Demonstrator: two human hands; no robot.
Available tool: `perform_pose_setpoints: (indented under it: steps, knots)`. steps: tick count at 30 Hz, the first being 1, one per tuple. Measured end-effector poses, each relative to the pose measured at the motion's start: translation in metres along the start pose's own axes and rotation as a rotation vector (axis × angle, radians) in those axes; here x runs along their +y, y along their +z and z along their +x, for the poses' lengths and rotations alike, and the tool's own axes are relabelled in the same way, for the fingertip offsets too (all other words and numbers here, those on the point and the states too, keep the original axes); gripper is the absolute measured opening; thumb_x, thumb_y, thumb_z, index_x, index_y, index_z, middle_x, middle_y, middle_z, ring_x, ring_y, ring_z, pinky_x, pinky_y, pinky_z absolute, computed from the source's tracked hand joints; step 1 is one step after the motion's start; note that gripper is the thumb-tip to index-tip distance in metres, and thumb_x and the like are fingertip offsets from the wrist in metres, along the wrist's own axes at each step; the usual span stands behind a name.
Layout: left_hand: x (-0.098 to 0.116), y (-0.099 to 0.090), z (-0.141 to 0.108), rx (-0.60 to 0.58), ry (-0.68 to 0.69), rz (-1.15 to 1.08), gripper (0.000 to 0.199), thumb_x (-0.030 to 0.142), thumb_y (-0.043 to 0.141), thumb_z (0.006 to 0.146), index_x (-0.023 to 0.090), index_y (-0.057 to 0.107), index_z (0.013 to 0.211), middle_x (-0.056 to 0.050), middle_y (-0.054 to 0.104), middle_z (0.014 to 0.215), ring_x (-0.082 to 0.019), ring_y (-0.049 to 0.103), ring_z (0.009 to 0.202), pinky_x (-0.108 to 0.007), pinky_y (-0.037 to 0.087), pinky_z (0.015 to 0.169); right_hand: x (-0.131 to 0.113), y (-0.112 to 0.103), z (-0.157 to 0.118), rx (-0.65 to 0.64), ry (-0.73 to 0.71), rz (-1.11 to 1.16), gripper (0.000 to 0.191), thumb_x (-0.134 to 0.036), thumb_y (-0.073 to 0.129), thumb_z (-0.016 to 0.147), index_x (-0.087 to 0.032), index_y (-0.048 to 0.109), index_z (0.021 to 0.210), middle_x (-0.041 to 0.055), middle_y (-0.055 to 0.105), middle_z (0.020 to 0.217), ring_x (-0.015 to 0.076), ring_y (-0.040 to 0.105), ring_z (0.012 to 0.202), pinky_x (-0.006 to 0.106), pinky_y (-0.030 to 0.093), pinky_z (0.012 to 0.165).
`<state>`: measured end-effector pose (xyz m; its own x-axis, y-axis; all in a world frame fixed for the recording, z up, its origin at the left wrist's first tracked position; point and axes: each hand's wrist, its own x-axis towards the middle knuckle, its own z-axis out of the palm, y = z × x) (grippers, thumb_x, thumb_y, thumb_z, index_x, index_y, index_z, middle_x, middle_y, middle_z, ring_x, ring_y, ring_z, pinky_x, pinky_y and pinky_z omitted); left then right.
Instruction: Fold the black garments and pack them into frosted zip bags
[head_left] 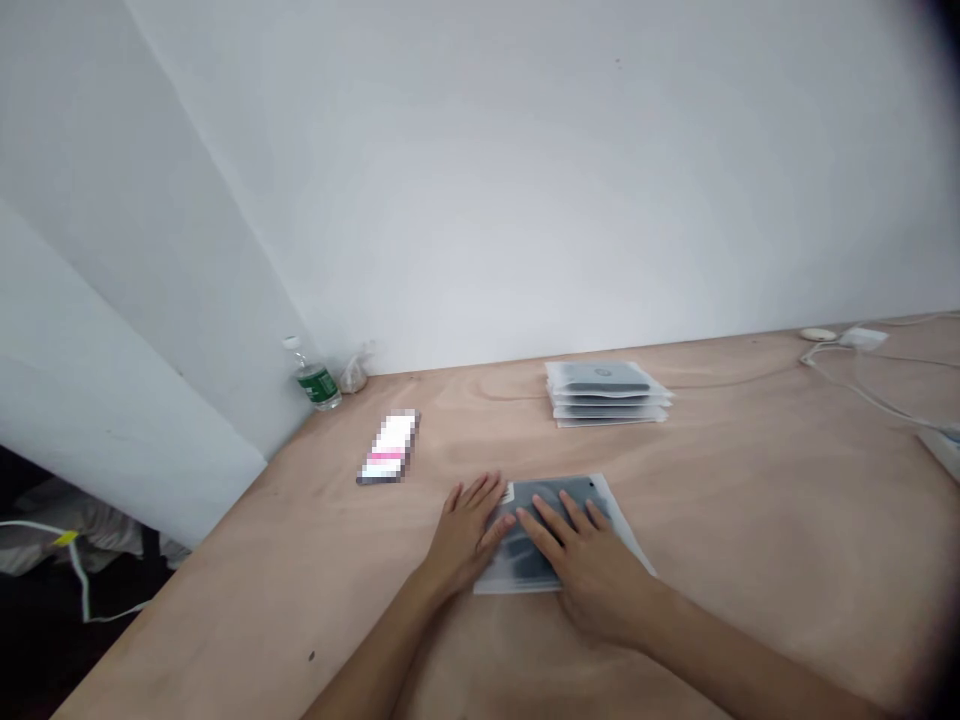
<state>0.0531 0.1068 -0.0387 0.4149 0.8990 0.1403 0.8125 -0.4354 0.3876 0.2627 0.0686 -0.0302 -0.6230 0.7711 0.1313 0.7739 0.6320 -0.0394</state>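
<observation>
A dark flat item in a translucent sleeve [525,560] lies on the wooden table, near the front. My left hand [465,535] rests at the sleeve's left edge, fingers spread, the thumb over the sleeve. Flat on top of the same sleeve is my right hand [585,560], its fingers apart and nothing gripped. A small white label [509,492] shows at the sleeve's upper left, beside the left fingertips. Behind, a stack of similar sleeved dark items [606,390] sits close to the wall.
A phone with a blurred lit screen [390,448] lies to the left. A green-labelled bottle [318,385] and a small plastic bag [354,374] stand in the back left corner. White cables [847,383] run along the right. The table edge [202,548] slants down on the left.
</observation>
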Motion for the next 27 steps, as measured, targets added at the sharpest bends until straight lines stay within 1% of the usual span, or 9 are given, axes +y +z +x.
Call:
perform_pose_setpoints:
  steps: [4, 8, 10, 12, 15, 17, 20, 24, 27]
  knots:
    - [-0.002, -0.003, -0.002, 0.068, -0.034, -0.094, 0.045, 0.043, 0.024, 0.093, 0.026, 0.04, 0.131, -0.003, 0.045, 0.136, -0.017, 0.036, 0.128, -0.045, 0.023, 0.106, -0.008, -0.009, 0.021, -0.039, 0.083, -0.082, 0.054, -0.008, 0.038, 0.08, -0.021, 0.04, 0.133, 0.0141, 0.043, 0.136, 0.0375, 0.045, 0.116, 0.056, 0.038, 0.087]
    - [-0.004, -0.008, -0.001, 0.159, -0.068, -0.199, 0.049, 0.038, 0.012, 0.095, 0.021, 0.04, 0.131, -0.006, 0.051, 0.131, -0.016, 0.045, 0.12, -0.041, 0.032, 0.102, 0.004, -0.058, 0.024, -0.029, 0.052, -0.054, 0.056, -0.003, 0.036, 0.075, -0.023, 0.046, 0.126, 0.0082, 0.055, 0.125, 0.0244, 0.056, 0.106, 0.04, 0.042, 0.086]
    - [-0.004, -0.008, 0.001, 0.192, -0.077, -0.242, 0.049, 0.038, 0.012, 0.095, 0.02, 0.041, 0.131, -0.007, 0.053, 0.129, -0.017, 0.048, 0.118, -0.039, 0.036, 0.1, 0.022, -0.094, 0.025, 0.065, 0.041, -0.023, 0.063, -0.001, 0.036, 0.071, -0.026, 0.042, 0.129, 0.0039, 0.054, 0.127, 0.0208, 0.055, 0.107, 0.038, 0.041, 0.089]
    - [-0.004, -0.006, 0.002, 0.217, -0.096, -0.269, 0.049, 0.04, 0.015, 0.094, 0.019, 0.04, 0.131, -0.008, 0.054, 0.127, -0.018, 0.049, 0.117, -0.041, 0.036, 0.099, 0.048, -0.126, 0.033, 0.232, 0.116, -0.084, 0.07, -0.001, 0.038, 0.068, -0.029, 0.037, 0.132, 0.0013, 0.049, 0.132, 0.0214, 0.048, 0.115, 0.043, 0.034, 0.096]
    - [-0.003, -0.003, 0.003, 0.235, -0.119, -0.282, 0.048, 0.042, 0.021, 0.093, 0.018, 0.04, 0.131, -0.008, 0.055, 0.126, -0.02, 0.048, 0.117, -0.043, 0.035, 0.099, 0.097, -0.146, 0.058, 0.372, 0.321, -0.212, 0.07, -0.003, 0.039, 0.071, -0.028, 0.032, 0.135, 0.002, 0.037, 0.141, 0.026, 0.032, 0.128, 0.051, 0.024, 0.1]
    - [-0.003, -0.001, 0.003, 0.236, -0.12, -0.279, 0.047, 0.042, 0.025, 0.092, 0.019, 0.041, 0.13, -0.007, 0.057, 0.124, -0.02, 0.049, 0.116, -0.043, 0.035, 0.099, 0.13, -0.139, 0.079, 0.342, 0.403, -0.222, 0.063, -0.004, 0.033, 0.077, -0.028, 0.033, 0.135, 0.0031, 0.036, 0.141, 0.0262, 0.032, 0.127, 0.053, 0.025, 0.099]
    - [-0.001, -0.002, 0.002, 0.236, -0.123, -0.269, 0.046, 0.042, 0.026, 0.092, 0.02, 0.043, 0.128, -0.006, 0.06, 0.119, -0.02, 0.051, 0.112, -0.042, 0.036, 0.097, 0.164, -0.111, 0.101, 0.282, 0.424, -0.208, 0.059, -0.006, 0.032, 0.079, -0.029, 0.037, 0.133, 0.0036, 0.039, 0.14, 0.0283, 0.035, 0.125, 0.057, 0.026, 0.095]
    - [-0.001, -0.003, 0.002, 0.232, -0.125, -0.254, 0.043, 0.041, 0.028, 0.092, 0.023, 0.046, 0.126, -0.004, 0.062, 0.117, -0.02, 0.052, 0.111, -0.04, 0.036, 0.097, 0.183, -0.076, 0.107, 0.154, 0.404, -0.166, 0.054, -0.02, 0.036, 0.082, -0.035, 0.034, 0.133, 0.0015, 0.037, 0.141, 0.0329, 0.037, 0.122, 0.064, 0.029, 0.089]
    - [-0.001, -0.002, 0.002, 0.224, -0.123, -0.244, 0.042, 0.041, 0.028, 0.091, 0.024, 0.049, 0.124, -0.003, 0.061, 0.118, -0.02, 0.051, 0.112, -0.039, 0.035, 0.097, 0.188, -0.061, 0.1, 0.071, 0.392, -0.129, 0.053, -0.044, 0.033, 0.085, -0.036, 0.026, 0.137, 0.0036, 0.034, 0.143, 0.0361, 0.04, 0.119, 0.064, 0.033, 0.086]
